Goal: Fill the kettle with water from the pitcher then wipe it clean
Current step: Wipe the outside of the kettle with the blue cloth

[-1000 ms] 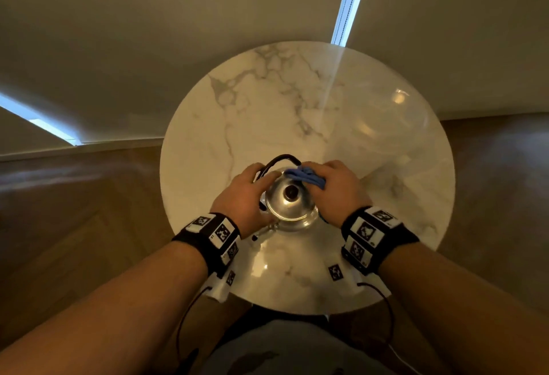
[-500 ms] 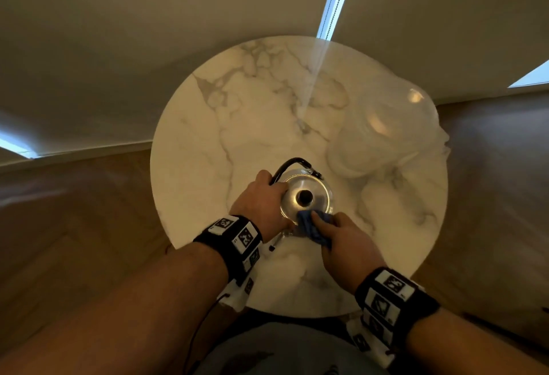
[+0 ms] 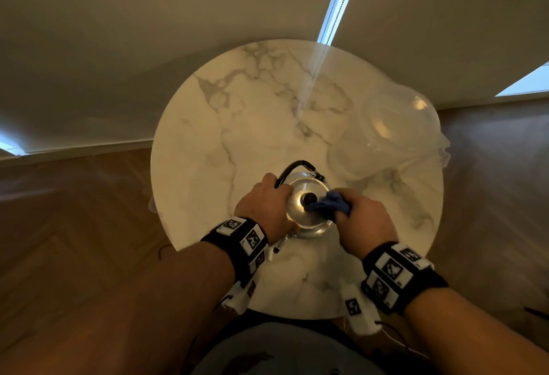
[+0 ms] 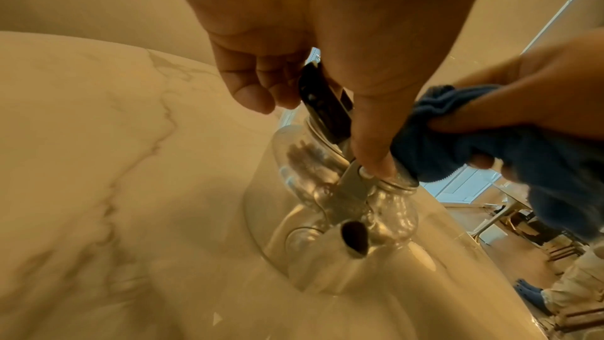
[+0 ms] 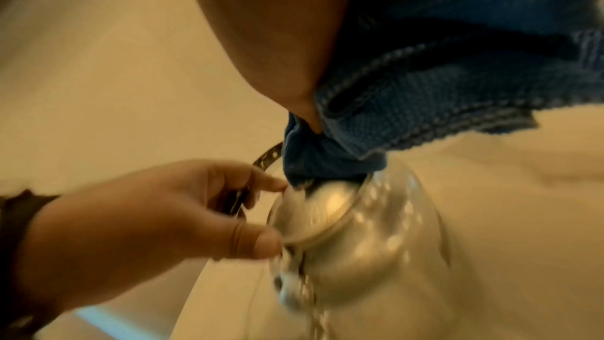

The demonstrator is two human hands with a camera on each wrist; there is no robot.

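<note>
Where the wall meets the wood floor (image 3: 74, 226), a round marble table (image 3: 208, 143) fills the middle of the head view, its white top veined in grey. A clear plastic pitcher (image 3: 395, 134) stands at the far right of the tabletop, well apart from the hands. The kettle (image 3: 300, 208), a polished metal one with a domed lid, sits on the near centre of the table; its spout (image 4: 354, 238) points toward the near edge in the left wrist view, and its black handle (image 3: 292, 168) arches over the far-left side. The left hand (image 3: 266, 207) is at the kettle's left side, fingers curled around the lower end of the handle and the thumb pressed down against the metal bracket near the lid rim. The right hand (image 3: 364, 220) is at the kettle's right side, fingers closed on a bunched blue cloth (image 3: 329, 205), which it presses onto the lid just right of the dark lid knob (image 3: 310, 197). Both wrists carry black bands (image 3: 240, 241) with square printed markers. The right wrist view is blurred around the kettle body.
</note>
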